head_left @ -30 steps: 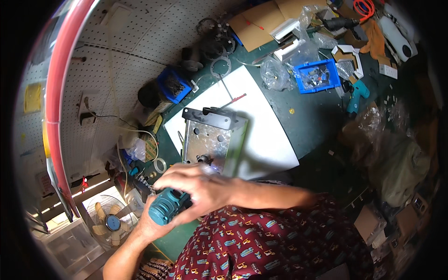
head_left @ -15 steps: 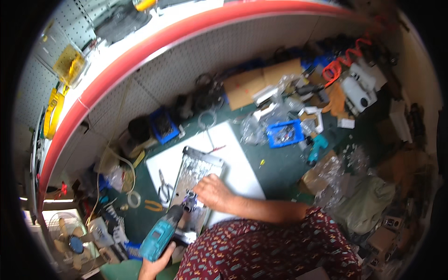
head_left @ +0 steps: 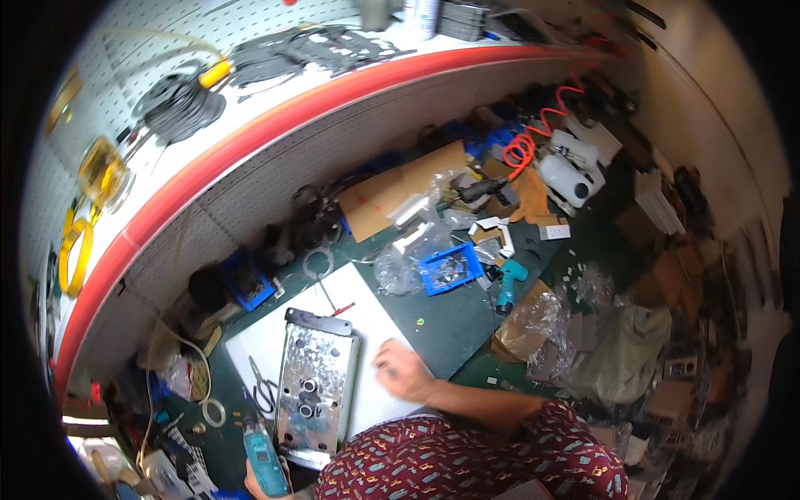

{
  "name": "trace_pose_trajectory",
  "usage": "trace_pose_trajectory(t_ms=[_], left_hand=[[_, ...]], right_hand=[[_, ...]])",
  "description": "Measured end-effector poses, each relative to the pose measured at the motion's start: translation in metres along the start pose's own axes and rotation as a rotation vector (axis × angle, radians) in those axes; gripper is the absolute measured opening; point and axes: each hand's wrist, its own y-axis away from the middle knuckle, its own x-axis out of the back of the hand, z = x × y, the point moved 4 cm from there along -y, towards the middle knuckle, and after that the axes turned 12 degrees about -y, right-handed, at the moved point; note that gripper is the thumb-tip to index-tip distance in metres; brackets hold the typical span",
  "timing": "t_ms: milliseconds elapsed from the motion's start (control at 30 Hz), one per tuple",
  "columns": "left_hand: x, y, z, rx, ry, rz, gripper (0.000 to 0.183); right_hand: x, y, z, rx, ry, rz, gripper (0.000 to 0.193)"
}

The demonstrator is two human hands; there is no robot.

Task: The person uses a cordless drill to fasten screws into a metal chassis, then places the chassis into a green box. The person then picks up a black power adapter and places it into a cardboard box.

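Observation:
My left hand [head_left: 285, 472] is wrapped round a teal cordless drill [head_left: 265, 460], beside the near left corner of a shiny metal box [head_left: 321, 358]. Two round fittings [head_left: 308, 398] with dark rims stand on the box's top face. The box lies on a white board [head_left: 379, 321]. Over the board, just right of the box and apart from it, is my right hand [head_left: 404, 371] with its fingers curled in; whatever may be between them is hidden. Black-handled scissors [head_left: 263, 393] lie left of the box, and a thin red tool [head_left: 342, 309] lies past its far end.
Beyond the board, on the green bench, are a blue bin of small parts [head_left: 451, 269], a second teal drill [head_left: 510, 285] and clear plastic bags [head_left: 398, 271]. Flat cardboard [head_left: 404, 190] leans farther back. A shelf with a red edge [head_left: 250, 137] arches overhead. Boxes and wrapping crowd the right.
The drill in my left hand has moved off the box to its near left side. My right hand has lifted away to the right, uncovering the two fittings. The whole view has shifted.

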Motion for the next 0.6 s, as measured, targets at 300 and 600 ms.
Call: trace_pose_trajectory(t_ms=[300,600], left_hand=[[-0.01,0.008,0.002,0.235,-0.054,0.03,0.019],[-0.015,0.02,0.011,0.144,0.007,0.118,0.021]], right_hand=[[0.073,0.065,0.078,-0.403,0.094,0.272,0.026],[-0.004,0.001,0.016,-0.207,-0.116,0.163,0.012]])
